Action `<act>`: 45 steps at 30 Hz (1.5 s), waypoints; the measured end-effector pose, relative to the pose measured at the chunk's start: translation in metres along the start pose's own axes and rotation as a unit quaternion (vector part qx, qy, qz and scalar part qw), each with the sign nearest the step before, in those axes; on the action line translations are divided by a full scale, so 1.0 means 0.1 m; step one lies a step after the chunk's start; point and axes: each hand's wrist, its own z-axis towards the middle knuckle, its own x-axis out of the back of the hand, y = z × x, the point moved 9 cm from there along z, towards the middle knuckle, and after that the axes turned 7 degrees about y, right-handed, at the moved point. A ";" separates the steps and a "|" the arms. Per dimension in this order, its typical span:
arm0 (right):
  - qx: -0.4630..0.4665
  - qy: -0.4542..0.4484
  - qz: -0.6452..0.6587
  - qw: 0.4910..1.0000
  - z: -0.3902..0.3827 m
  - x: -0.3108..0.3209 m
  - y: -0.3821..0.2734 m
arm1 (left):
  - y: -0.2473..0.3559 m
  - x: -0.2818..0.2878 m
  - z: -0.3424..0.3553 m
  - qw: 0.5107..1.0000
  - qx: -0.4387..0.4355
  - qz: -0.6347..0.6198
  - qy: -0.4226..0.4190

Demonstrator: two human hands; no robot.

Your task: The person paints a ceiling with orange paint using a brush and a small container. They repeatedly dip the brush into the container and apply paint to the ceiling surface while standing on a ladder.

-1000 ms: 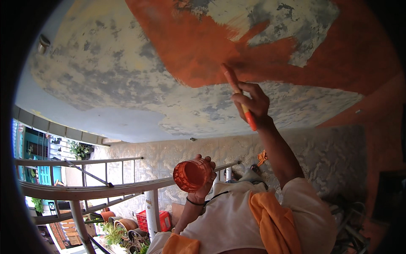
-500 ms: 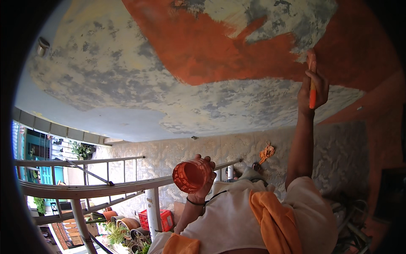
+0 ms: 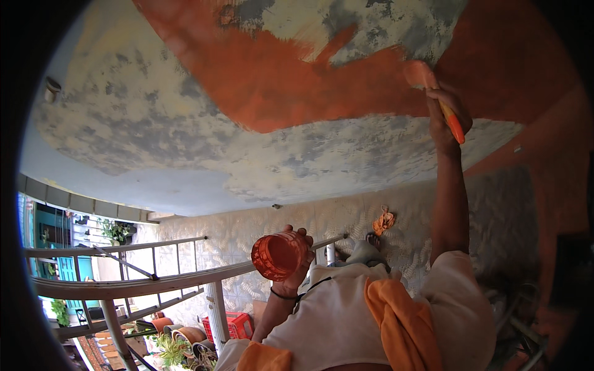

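Note:
My right hand grips a paintbrush with a wooden and orange handle; its paint-coated head lies against the orange painted area of the mottled wall, near the edge of an upper grey and cream patch. Below that area runs more mottled cream and grey surface. At chest level, my left hand is wrapped round an orange-smeared tub with orange paint inside, held tilted toward the camera.
A white railing runs along my left, with potted plants and a red crate beyond. An orange cloth lies on the patterned tiled floor. A dark, cluttered shape of metal tubes sits at lower right.
My right hand with the brush has moved from the middle to the right, then slightly up, its head now tilted leftward. The left hand and tub barely moved; the view has shifted slightly.

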 end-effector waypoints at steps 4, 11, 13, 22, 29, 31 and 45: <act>0.108 0.050 -0.087 0.989 0.22 0.25 -0.25 | -0.13 -0.01 0.07 1.000 -0.014 -0.017 -0.005; 0.261 -0.098 -0.155 0.948 -0.55 -0.49 -0.28 | -0.49 -0.09 0.31 1.000 -0.018 -0.006 -0.006; 0.249 -0.155 -0.094 0.951 -0.77 -0.49 -0.31 | -0.60 -0.08 0.38 1.000 -0.019 -0.001 0.006; -0.114 -0.112 0.210 0.964 -0.26 -0.16 0.42 | -1.09 -0.17 0.68 1.000 0.002 -0.009 -0.006; -0.008 -0.054 0.132 0.990 -0.03 0.31 0.58 | -1.21 -0.23 0.64 0.999 -0.035 -0.010 -0.030; -0.024 -0.053 0.099 0.993 -0.06 0.41 0.65 | -1.22 -0.20 0.57 0.998 -0.052 -0.004 -0.027; 0.191 -0.222 0.044 0.955 -0.71 -0.06 -0.04 | -1.40 -0.04 0.45 0.996 -0.082 -0.025 -0.014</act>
